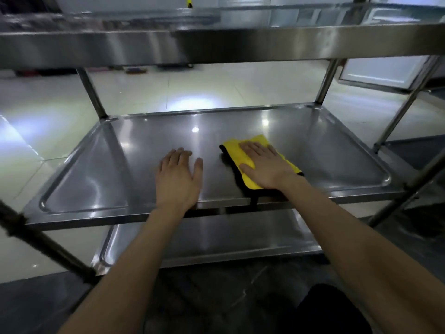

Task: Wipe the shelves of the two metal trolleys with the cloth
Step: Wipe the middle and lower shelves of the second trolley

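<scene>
Since wiping wants flat pressure, the right hand (263, 166), grip spread, pressed the folded yellow cloth (234, 148) onto the steel middle shelf (96, 179) near its front; the left hand (179, 175), also spread, seemingly braced alongside.

The middle shelf (149, 150) across the centre of the frame is smooth, polished metal that mirrors ceiling lights as bright spots, and the top shelf (216, 44) along the upper edge and the bottom shelf (216, 239) below show the same brushed, glossy steel. The cloth (240, 153) right of centre is soft, matt yellow fabric with a dark edging. Behind, the floor (60, 104) is pale glossy tile with glare patches.
</scene>
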### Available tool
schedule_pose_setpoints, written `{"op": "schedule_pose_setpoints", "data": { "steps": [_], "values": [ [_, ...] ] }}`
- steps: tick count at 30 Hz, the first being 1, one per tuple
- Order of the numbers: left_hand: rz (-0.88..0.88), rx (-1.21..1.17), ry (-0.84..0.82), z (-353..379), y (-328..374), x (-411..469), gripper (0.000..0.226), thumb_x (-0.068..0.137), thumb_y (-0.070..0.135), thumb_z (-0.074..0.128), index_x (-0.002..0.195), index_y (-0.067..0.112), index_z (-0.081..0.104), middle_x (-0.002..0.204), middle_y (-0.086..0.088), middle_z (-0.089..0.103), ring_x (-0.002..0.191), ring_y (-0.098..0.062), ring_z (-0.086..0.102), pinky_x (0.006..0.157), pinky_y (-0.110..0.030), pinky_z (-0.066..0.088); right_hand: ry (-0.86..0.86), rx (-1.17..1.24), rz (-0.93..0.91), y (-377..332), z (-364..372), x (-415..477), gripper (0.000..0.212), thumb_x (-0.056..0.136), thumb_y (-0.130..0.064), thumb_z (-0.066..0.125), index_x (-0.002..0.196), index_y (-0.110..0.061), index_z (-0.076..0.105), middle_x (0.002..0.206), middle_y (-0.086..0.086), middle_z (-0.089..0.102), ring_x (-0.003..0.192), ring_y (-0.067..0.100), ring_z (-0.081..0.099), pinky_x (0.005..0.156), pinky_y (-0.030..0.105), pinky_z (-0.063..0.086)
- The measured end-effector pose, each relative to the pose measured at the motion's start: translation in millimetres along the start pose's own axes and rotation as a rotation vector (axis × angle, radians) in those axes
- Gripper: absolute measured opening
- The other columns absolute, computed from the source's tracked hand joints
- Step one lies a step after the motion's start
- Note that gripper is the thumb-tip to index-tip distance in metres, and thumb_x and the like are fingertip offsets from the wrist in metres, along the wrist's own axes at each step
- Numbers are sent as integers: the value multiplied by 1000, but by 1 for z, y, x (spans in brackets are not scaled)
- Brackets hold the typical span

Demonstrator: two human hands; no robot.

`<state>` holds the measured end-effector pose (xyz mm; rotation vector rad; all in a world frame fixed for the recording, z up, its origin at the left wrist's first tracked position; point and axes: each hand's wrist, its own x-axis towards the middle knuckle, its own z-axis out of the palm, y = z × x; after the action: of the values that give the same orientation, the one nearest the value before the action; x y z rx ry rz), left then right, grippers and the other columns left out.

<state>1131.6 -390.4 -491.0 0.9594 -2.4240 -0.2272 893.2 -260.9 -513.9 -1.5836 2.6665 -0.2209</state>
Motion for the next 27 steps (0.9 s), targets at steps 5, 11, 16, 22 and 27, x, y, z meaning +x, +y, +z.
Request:
{"op": "schedule_pose_setpoints", "data": {
  "steps": [5, 11, 16, 22, 27],
  "values": [
    [-35, -6, 13, 35, 74, 9, 51, 116, 38, 36, 149, 7, 60, 160, -16, 54, 154, -35, 42, 128, -45, 26, -56, 41, 2, 4, -3, 2, 69, 104, -70, 29, 167, -52, 6, 180, -1, 2, 166, 23, 2, 132, 55, 0],
    [-107, 63, 36, 62, 65, 9, 71, 109, 51, 21, 149, 6, 59, 158, -17, 57, 152, -37, 44, 127, -54, 28, -44, 72, -47, 8, 6, 9, 66, 105, -67, 27, 167, -52, 9, 180, -7, 1, 166, 19, 0, 132, 52, -2],
    [-116, 65, -57, 64, 68, 10, 74, 111, 57, 15, 157, 12, 51, 165, -13, 50, 158, -32, 37, 131, -53, 22, -91, 78, -2, 67, -7, 49, 65, 107, -63, 28, 167, -51, 5, 179, -11, 0, 165, 15, -3, 133, 48, -3],
    [-61, 85, 84, 60, 78, 11, 65, 112, 48, 28, 147, 3, 59, 148, -20, 63, 147, -37, 49, 129, -52, 27, -66, 36, 78, 82, -5, 78, 66, 106, -65, 22, 168, -48, 5, 180, -5, 0, 166, 20, -2, 131, 51, -4],
    [-45, 120, 63, 55, 84, 15, 49, 114, 38, 44, 143, 2, 62, 143, -20, 66, 139, -38, 55, 124, -50, 32, -165, 16, -22, 49, -13, 21, 64, 108, -67, 22, 167, -51, 5, 179, -2, -9, 166, 22, -7, 131, 53, -5]
  ]
}}
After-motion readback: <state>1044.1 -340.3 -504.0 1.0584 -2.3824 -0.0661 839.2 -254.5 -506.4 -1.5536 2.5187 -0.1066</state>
